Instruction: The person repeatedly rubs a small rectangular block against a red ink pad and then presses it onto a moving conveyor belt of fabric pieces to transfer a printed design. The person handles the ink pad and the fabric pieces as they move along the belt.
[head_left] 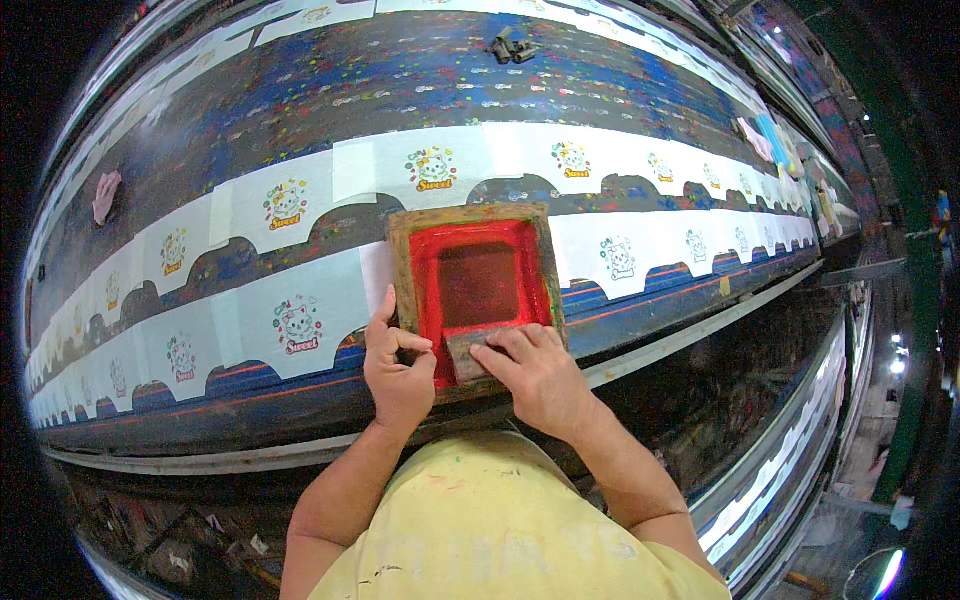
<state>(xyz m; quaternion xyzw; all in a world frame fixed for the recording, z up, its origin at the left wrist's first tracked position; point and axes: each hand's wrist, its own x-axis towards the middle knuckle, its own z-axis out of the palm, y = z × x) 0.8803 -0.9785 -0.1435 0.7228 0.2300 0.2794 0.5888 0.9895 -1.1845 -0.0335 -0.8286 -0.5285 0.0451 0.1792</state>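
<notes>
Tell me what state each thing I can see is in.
Wooden frame: lying over the near row, red inside.
Wooden block: held at the frame's near end.
Right hand: closed on the block.
Left hand: partly curled at the frame's left side.
White piece: printed with a cat.
Table: colour-spattered.
Pink cloth: crumpled.

Tabletop [400,62]: moderately lit; colour specks are kept distinct near the middle.
White pieces [298,325]: rendered brightest, with fabric texture largely washed out.
Red-lined frame [478,230]: strongly saturated; its centre panel is left dark.
Area below the tabletop edge: sunk in deep shadow.
Right-side lamps [897,367]: recorded as small glaring spots.
Lower-right streak [888,573]: blown out to white.
Straight edges: bowed toward the rim.
Corners: blacked out, with grain visible.
Far right: softened; fine detail is lost.
</notes>
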